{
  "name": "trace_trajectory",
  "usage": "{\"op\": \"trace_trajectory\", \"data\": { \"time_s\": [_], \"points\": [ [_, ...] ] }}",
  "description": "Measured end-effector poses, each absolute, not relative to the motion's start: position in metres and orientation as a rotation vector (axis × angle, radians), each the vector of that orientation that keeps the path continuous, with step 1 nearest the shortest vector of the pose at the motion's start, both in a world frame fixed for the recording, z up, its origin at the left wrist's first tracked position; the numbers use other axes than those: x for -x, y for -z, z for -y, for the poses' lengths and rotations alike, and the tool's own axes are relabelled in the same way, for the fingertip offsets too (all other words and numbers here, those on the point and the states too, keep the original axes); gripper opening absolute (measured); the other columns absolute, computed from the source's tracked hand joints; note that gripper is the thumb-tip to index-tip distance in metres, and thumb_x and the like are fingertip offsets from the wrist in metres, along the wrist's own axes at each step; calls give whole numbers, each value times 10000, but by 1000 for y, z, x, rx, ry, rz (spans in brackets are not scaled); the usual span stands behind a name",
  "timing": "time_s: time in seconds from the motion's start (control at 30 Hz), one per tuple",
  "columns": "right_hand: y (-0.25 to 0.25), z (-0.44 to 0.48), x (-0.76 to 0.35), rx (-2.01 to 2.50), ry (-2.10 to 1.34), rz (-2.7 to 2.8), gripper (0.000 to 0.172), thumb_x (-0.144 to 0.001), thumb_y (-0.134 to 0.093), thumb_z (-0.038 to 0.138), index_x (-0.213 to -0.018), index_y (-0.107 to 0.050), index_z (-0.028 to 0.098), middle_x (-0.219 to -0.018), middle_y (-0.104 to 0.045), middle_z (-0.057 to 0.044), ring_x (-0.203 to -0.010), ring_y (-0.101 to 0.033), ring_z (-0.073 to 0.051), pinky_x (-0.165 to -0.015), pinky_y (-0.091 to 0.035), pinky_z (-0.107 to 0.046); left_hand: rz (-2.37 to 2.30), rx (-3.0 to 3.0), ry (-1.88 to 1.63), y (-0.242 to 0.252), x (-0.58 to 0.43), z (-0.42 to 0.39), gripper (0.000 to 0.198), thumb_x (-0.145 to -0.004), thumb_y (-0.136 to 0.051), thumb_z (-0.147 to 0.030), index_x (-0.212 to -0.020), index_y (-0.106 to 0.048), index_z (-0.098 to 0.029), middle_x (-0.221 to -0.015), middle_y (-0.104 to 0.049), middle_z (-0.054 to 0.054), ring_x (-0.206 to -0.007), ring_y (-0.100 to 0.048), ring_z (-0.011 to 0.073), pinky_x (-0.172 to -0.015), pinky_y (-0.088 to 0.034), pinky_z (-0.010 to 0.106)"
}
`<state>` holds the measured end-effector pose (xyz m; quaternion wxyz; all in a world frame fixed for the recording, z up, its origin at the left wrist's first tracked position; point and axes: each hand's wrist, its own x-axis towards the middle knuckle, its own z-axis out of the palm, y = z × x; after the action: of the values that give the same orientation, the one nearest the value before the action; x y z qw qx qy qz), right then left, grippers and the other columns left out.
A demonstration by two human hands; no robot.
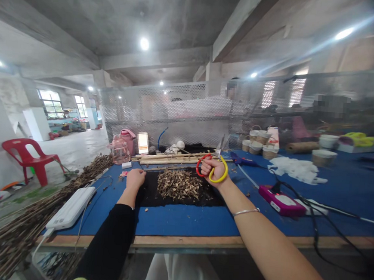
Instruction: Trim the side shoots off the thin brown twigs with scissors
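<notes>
My right hand (212,171) is closed through the red and yellow loop handles of a pair of scissors (215,160), whose blades point up and away. My left hand (135,180) rests in a loose fist at the left edge of a black mat (150,194); what it holds, if anything, is hidden. A heap of short cut twig pieces (179,184) lies on the mat between my hands. Several long pale sticks (172,157) lie across the blue table (180,219) just beyond the mat.
A white power bank (71,207) with cable lies at left, beside a long bundle of dry twigs (38,214). A magenta device (281,202) with black cables sits right. Small baskets (260,146), white scraps (296,169), a pink jug (120,150), a mesh screen, a red chair (30,158).
</notes>
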<state>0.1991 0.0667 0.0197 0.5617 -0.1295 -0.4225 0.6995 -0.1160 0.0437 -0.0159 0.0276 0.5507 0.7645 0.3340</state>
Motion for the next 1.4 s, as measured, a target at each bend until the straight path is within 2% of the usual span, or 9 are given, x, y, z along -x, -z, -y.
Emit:
{"op": "trace_trajectory", "data": {
  "time_s": [0.17,0.4,0.57,0.67,0.8,0.93,1.03,1.2,1.4],
  "points": [
    [-15,-65,-191,344,-1697,985,224,-599,-573,127,-609,-359,197,-403,-332,76,-355,-294,-58,-363,-231,-183,-2484,-1691,-1022,15,112,-44,396,-734,-487,-370,-992,-644,-112,-999,-642,180,-975,-574,283,-810,-404,340],
    [-17,-54,-183,351,-1785,980,189,-606,-572,136,-647,-398,196,-444,-414,61,-388,-378,-78,-379,-283,-194,-2425,-1680,-1203,8,105,-37,355,-746,-493,-316,-988,-645,-107,-969,-650,178,-963,-577,281,-837,-399,370],
    [-19,-47,-168,320,-1832,903,159,-614,-567,142,-652,-420,189,-486,-464,41,-432,-441,-87,-379,-317,-189,-1552,-1504,-1590,-10,58,-31,384,-755,-516,-413,-1006,-631,-146,-965,-660,102,-913,-594,204,-786,-456,320],
    [-17,-44,-160,295,-1867,881,154,-613,-564,142,-643,-420,186,-482,-463,42,-424,-440,-84,-373,-317,-186,-885,-1311,-1591,-18,18,-25,408,-754,-530,-442,-1077,-582,-198,-1126,-597,83,-977,-576,158,-805,-460,286],
    [-13,-39,-152,343,-1915,933,173,-595,-563,131,-654,-411,187,-461,-461,46,-409,-441,-86,-369,-299,-178,-688,-1160,-1572,-20,-11,-18,404,-710,-604,-413,-1035,-593,-172,-1110,-602,100,-1003,-567,167,-811,-454,275],
    [-9,-37,-145,395,-1916,1051,186,-609,-578,162,-662,-402,193,-471,-473,49,-417,-451,-91,-379,-282,-175,-673,-1091,-1630,-20,-10,-16,412,-676,-643,-385,-1023,-583,-172,-953,-656,73,-866,-612,140,-777,-463,275],
    [-7,-41,-145,587,-1695,1256,196,-673,-574,302,-626,-419,191,-458,-470,40,-383,-391,-83,-370,-240,-191,-743,-1090,-1730,-20,-1,-18,412,-655,-657,-382,-989,-592,-150,-851,-663,57,-736,-612,108,-669,-461,222],
    [-9,-47,-166,824,-692,1641,267,-580,-702,361,-675,-513,197,-542,-477,46,-483,-366,-84,-466,-264,-209,-931,-1288,-1883,-14,11,-21,414,-693,-598,-411,-978,-617,-112,-698,-629,14,-544,-514,58,-546,-403,181],
    [-14,-40,-177,1162,-353,2035,412,-632,-636,505,-868,-518,188,-748,-543,-7,-613,-447,-120,-571,-327,-229,-1363,-1802,-1982,-11,13,-11,321,-766,-525,-368,-962,-659,-152,-844,-665,55,-770,-578,149,-745,-433,265]
  ]
}}
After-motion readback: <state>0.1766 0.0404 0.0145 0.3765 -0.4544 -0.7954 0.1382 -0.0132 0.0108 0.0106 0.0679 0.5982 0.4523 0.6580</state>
